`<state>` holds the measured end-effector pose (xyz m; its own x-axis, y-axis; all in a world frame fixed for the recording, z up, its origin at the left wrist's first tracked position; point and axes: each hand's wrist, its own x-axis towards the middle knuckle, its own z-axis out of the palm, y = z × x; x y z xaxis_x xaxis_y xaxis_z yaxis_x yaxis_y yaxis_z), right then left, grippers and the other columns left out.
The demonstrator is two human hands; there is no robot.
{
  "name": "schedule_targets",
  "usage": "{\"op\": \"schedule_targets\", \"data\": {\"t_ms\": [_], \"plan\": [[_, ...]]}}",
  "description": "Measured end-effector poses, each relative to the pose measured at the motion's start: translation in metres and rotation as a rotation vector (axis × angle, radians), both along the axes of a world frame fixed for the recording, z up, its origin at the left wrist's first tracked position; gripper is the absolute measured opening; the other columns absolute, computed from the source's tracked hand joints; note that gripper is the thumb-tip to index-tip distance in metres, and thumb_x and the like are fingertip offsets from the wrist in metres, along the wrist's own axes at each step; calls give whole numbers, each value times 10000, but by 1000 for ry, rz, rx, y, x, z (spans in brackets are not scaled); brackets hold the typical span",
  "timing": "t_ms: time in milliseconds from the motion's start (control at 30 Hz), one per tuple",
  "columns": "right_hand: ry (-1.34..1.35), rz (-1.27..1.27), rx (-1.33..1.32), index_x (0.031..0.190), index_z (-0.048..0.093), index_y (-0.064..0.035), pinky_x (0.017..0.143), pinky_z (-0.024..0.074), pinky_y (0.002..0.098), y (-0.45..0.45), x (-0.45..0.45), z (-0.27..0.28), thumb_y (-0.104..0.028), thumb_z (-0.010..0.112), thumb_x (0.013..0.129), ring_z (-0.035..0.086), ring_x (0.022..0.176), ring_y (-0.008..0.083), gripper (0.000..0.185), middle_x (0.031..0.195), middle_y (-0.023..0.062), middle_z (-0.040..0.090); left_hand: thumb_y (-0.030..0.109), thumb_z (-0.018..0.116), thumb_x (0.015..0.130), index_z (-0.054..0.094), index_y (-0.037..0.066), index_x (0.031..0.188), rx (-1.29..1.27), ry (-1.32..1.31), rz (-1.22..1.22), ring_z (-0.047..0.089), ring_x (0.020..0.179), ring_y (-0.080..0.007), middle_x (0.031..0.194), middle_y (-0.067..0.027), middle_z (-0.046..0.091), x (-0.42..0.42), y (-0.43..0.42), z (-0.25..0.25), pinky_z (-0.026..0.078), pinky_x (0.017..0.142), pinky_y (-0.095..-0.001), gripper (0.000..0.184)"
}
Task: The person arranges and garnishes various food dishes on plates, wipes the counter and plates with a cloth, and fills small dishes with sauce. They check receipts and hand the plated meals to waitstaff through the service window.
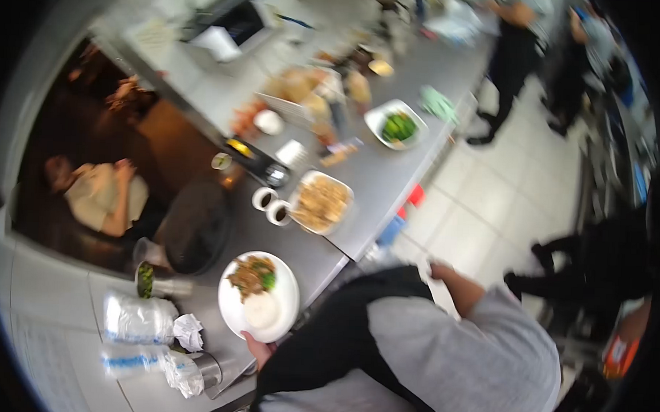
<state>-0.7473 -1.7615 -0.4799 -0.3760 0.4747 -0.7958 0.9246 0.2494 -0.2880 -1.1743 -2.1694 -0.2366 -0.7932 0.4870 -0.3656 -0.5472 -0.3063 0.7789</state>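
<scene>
A round white plate [289, 292] bears a mound of white rice [260, 309], browned meat and some green vegetable. My left hand [258, 348] grips its near rim, with the thumb over the edge and the other fingers hidden beneath. Out to the side, my right hand [439, 272] is closed near my grey sleeve. A pale strip shows just below it, too blurred to name. Beyond the plate on the steel counter are two small cups of dark sauce [278, 212] and a square white dish of light brown food [321, 203].
A white bowl of greens [399, 126] and a green cloth [438, 104] lie farther along the counter [389, 186]. Plastic-wrapped stacks [138, 318] and a metal container are at left. Behind the pass opening stands a person [101, 194]; other people stand on the tiled floor at right.
</scene>
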Motion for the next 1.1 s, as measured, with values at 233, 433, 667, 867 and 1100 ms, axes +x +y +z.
{"op": "schedule_targets", "data": {"t_ms": [233,433,667,867,1100], "plan": [[718,-1005,-416,1219,510,-143,702,469,372,77,-61,121,-313,422,944,613,826,212,334,1056,74,619,483,333,973,287,1,1393,-316,74,86,434,1252,-295,1399,-150,398,-11,-16,-29,354,1050,-428,640],[852,-1172,-584,1368,357,-152,848,431,406,176,-65,154,-240,304,978,574,956,226,403,1164,58,592,540,257,959,285,44,1407,-500,129,277,440,1247,-302,1409,-119,393,18,28,10,393,1034,-428,668],[1066,-1442,-541,1437,222,-126,833,455,398,265,-54,128,-125,345,932,545,996,245,520,1273,60,526,550,241,958,424,81,1322,-558,41,596,574,1084,-264,1249,-95,549,46,50,3,506,901,-361,621],[1019,-1392,-475,1407,279,-116,880,437,395,305,-66,134,-141,448,930,511,1063,212,507,1228,45,541,601,292,928,504,71,1200,-494,-167,513,629,777,-229,924,-91,632,80,84,33,543,710,-317,632],[885,-1163,-690,817,620,-114,376,281,210,336,-39,103,-350,636,874,388,429,52,244,616,-55,541,656,399,876,547,71,1012,-778,-76,402,609,701,-228,748,-88,588,94,71,18,527,685,-328,619]]}}
